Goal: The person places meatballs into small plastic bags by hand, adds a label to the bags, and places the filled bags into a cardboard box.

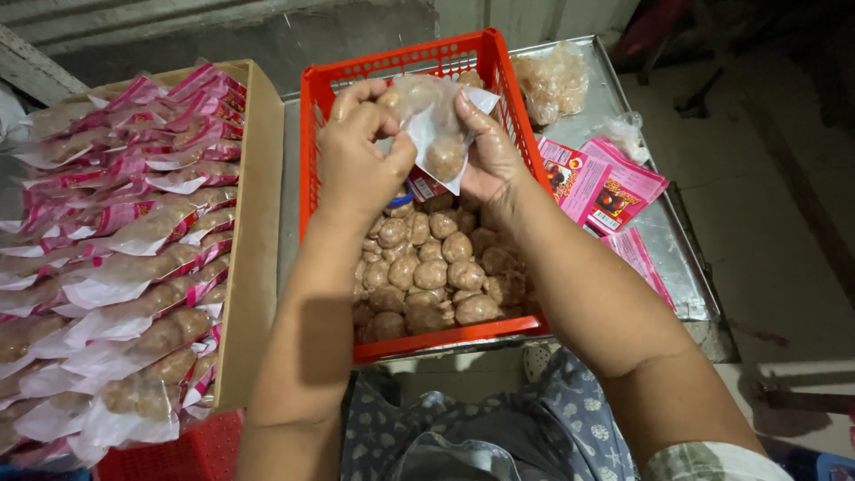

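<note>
Head view: left hand (356, 147) and right hand (488, 156) both pinch a clear plastic bag (434, 125) of brown balls, raised over the red basket (321, 134), so spills drop among loose balls (436, 272). Filled packets (125, 258) stacked left.

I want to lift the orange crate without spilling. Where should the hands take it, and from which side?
Judging from its shape, grip the orange crate at the top rim of its two long walls, one hand from the left and one from the right. The rim is stiff and the walls are slotted. The brown balls fill the near end, so keep it level. Both hands, left hand and right hand, now hold a clear bag.
</note>
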